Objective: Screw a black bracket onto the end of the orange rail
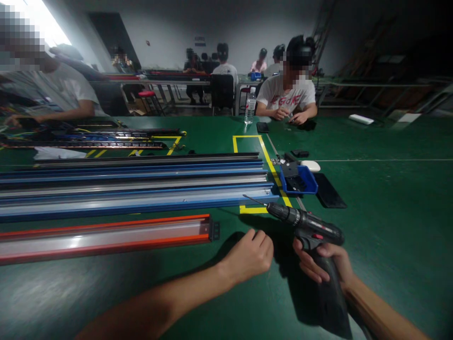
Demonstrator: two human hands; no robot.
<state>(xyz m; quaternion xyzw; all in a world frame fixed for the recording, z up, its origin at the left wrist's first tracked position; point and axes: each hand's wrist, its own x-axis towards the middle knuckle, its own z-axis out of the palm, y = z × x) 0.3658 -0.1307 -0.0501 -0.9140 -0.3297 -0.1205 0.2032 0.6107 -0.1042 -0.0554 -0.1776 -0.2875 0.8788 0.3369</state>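
Note:
A black cordless drill (316,225) with a long thin bit is gripped by its handle in my right hand (341,262). Its bit points left, over the end of the blue rails (226,198). My left hand (249,252) is closed, knuckles up, just left of the drill; whatever its fingers may hold is hidden. Close to that hand lies an orange-edged metal rail (141,231) with a black end cap (214,231) on its right end. The left hand does not appear to touch it.
Beyond the drill sit a blue bin (300,182) of black parts, a dark flat tablet-like slab (330,190) and a white rounded object (310,165). A water bottle (250,106) stands farther back. Co-workers sit across and at left, near wired strips (106,137). Yellow tape (253,210) marks the green table.

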